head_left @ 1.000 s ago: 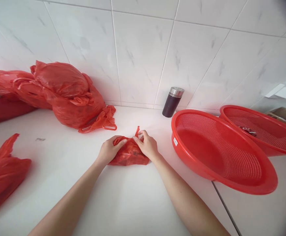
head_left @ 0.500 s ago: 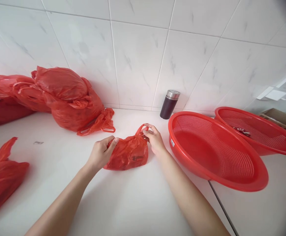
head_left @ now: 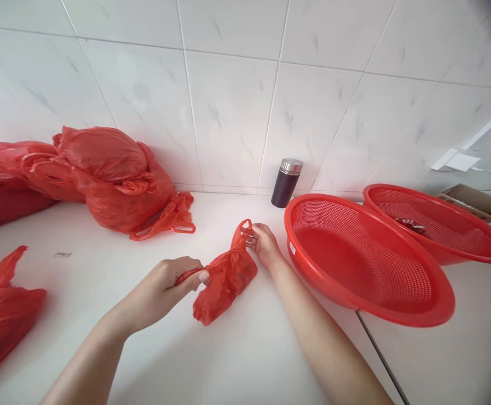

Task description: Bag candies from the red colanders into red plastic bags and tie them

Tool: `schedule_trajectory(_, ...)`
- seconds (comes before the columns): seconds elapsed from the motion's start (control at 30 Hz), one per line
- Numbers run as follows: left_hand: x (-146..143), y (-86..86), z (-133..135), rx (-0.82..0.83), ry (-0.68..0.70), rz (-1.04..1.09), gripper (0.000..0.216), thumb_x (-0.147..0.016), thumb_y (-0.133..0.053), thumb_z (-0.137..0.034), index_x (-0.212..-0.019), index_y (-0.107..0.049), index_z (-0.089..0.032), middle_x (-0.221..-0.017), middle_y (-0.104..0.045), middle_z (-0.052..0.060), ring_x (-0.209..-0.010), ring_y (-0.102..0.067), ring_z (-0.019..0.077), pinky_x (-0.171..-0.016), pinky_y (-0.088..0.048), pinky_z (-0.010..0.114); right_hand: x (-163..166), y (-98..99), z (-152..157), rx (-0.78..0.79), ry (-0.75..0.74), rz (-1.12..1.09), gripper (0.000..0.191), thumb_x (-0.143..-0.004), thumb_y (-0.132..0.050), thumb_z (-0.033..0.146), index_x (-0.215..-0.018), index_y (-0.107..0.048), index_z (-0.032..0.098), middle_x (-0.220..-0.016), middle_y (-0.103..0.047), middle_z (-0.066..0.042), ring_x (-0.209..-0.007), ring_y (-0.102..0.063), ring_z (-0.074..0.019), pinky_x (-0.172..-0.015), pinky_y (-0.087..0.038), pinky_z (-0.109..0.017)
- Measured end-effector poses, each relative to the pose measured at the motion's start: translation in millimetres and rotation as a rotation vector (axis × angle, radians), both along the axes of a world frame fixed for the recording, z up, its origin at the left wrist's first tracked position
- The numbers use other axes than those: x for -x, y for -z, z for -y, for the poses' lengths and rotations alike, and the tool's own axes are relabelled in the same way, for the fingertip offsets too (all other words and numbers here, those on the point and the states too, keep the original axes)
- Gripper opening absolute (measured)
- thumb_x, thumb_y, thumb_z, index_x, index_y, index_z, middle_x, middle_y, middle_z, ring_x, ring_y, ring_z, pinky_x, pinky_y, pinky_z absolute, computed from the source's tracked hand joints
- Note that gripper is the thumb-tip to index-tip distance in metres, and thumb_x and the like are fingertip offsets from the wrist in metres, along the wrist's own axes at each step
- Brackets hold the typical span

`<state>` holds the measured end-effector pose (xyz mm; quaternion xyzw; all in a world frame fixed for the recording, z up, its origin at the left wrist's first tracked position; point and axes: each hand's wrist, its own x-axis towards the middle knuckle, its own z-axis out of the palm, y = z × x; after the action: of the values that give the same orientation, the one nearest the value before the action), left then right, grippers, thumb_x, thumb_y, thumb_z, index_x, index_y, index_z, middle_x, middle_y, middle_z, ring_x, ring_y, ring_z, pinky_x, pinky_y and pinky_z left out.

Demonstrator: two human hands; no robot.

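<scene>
A small red plastic bag [head_left: 231, 275] hangs between my two hands over the white table, its body bunched and slanted, with something dark showing faintly through it. My left hand [head_left: 171, 289] is closed around one handle of the bag, thumb on top. At the other handle loop, my right hand [head_left: 265, 243] pinches the plastic with its fingertips, partly hidden behind the loop. What lies inside the bag cannot be made out.
Full red bags [head_left: 114, 180] are heaped against the tiled wall at left; another red bag [head_left: 7, 315] lies nearer. A dark flask [head_left: 284, 185] stands by the wall. Right of it are a red colander [head_left: 338, 264], a second colander [head_left: 456, 236] and a cardboard box [head_left: 477, 202].
My left hand has turned and come slightly nearer, pulling its handle. The bag has gone from spread wide to gathered and twisted. The view has shifted a little.
</scene>
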<state>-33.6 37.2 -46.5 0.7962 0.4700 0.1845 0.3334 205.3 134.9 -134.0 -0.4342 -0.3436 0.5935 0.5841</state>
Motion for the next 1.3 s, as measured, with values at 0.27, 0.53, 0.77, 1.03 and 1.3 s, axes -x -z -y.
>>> schedule_trajectory(0.27,2.2,11.7,-11.2,0.115,-0.029,0.222,0.037,-0.094,-0.039,-0.048,-0.082,-0.064,-0.023,-0.086,-0.059,0.002,-0.077,-0.050,0.0169,-0.072,-0.042,0.026,14.8,-0.8,13.3,-0.019,-0.299,0.218,0.031,-0.063,-0.075,0.039,-0.079,-0.061,0.016,-0.067,-0.062,0.001,-0.058,-0.056,-0.0130,-0.059,-0.045,-0.026)
schedule_trajectory(0.53,-15.8,-4.2,10.3,0.227,0.317,0.180,0.034,-0.094,-0.045,-0.039,-0.068,-0.057,-0.020,-0.073,-0.053,0.001,-0.069,-0.048,0.0150,-0.067,-0.040,0.026,27.5,11.5,3.5,-0.116,0.053,0.361,0.022,-0.072,-0.060,0.040,-0.074,-0.051,0.020,-0.067,-0.052,0.004,-0.063,-0.048,-0.0125,-0.059,-0.040,-0.024)
schedule_trajectory(0.77,22.2,-6.3,-6.4,0.249,0.133,0.055,0.036,-0.090,-0.046,-0.045,-0.066,-0.059,-0.022,-0.064,-0.055,0.000,-0.062,-0.049,0.0156,-0.060,-0.040,0.025,22.1,7.4,4.4,-0.150,0.211,0.380,0.028,-0.084,-0.047,0.048,-0.090,-0.051,0.021,-0.082,-0.058,-0.001,-0.073,-0.056,-0.0159,-0.067,-0.046,-0.027)
schedule_trajectory(1.03,-10.2,-4.0,-12.8,-0.443,-0.591,-0.091,0.033,-0.085,-0.051,-0.051,-0.106,-0.061,-0.028,-0.115,-0.066,0.004,-0.103,-0.059,0.0275,-0.084,-0.045,0.037,28.7,-34.6,25.5,-0.301,0.138,0.417,0.033,-0.086,-0.050,0.051,-0.100,-0.058,0.023,-0.073,-0.056,0.001,-0.067,-0.054,-0.0150,-0.063,-0.046,-0.025)
schedule_trajectory(1.3,-52.5,11.5,-18.8,-0.123,-0.356,0.008,0.019,-0.084,-0.049,-0.039,-0.075,-0.059,-0.025,-0.067,-0.061,-0.001,-0.062,-0.057,0.0194,-0.056,-0.040,0.030,26.0,-69.5,49.8,-0.503,0.188,0.481,0.029,-0.090,-0.050,0.046,-0.108,-0.054,0.024,-0.078,-0.059,0.001,-0.073,-0.059,-0.0145,-0.071,-0.048,-0.027)
